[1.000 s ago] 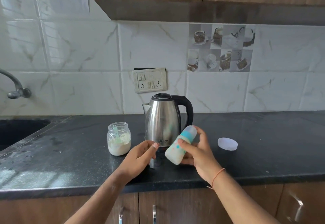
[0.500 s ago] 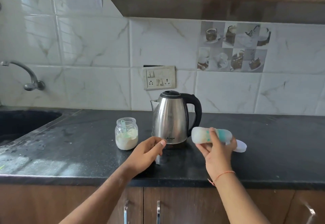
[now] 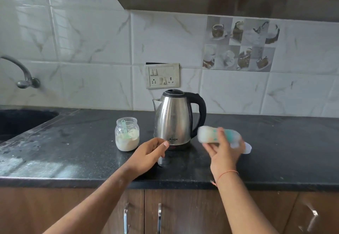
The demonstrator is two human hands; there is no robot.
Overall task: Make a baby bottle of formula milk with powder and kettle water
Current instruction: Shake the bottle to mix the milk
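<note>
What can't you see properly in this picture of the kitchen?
- Baby bottle, head view: motion-blurred in the right hand; its level and teat unclear.
- White lid: mostly hidden behind that hand.
- Left hand: curled fingers hide whether it holds anything.
- Kettle: lid shut, water unseen.
- Sink: cut off by the left edge.

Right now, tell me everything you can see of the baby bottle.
The baby bottle is a pale, translucent plastic cylinder with teal markings, blurred by motion. It lies roughly on its side in the air above the dark counter, just right of the kettle. The right hand holds it, fingers curled round its middle. Its contents look milky; its cap end is too blurred to make out.
</note>
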